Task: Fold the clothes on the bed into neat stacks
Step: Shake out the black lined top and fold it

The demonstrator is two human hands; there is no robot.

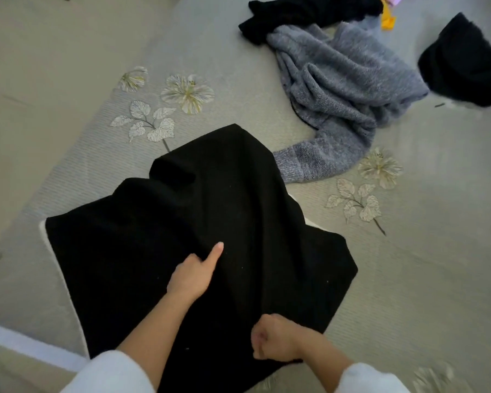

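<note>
Head view: clamps left grip [193, 275] on black garment [238, 194] middle, right grip [272, 340] on its near hem, seemingly for folding.

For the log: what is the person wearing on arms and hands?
The left hand and right hand are bare: no gloves, rings or watch visible. The loose white left sleeve and right sleeve end near the elbows, leaving the forearms uncovered.
</note>
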